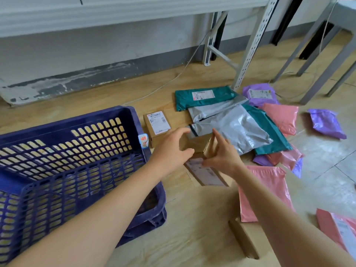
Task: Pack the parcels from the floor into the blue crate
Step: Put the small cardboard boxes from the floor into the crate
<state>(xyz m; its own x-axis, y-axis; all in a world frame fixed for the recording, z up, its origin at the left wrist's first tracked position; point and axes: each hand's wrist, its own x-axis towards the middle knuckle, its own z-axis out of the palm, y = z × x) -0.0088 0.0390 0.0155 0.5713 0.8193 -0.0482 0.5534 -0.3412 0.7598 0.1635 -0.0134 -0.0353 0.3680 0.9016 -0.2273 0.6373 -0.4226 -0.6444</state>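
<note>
Our left grip & right grip, fingers apart, flank a small brown cardboard box on the floor near the blue plastic lattice crate. We'd squeeze both sides evenly, lift level.

Box label on top of cardboard box: bold line of Chinese characters at head, barcode at lower right, print too blurred to read.
Crate tag on corner of blue crate: red characters, illegible.
Teal label on teal mailer: red mark at left, text too small.
Purple label on purple mailer: unreadable.
Flat label on flat box: grey lines, blurred.
Pink label on pink mailer at lower right edge: blurred.
No brand or number legible anywhere.
</note>
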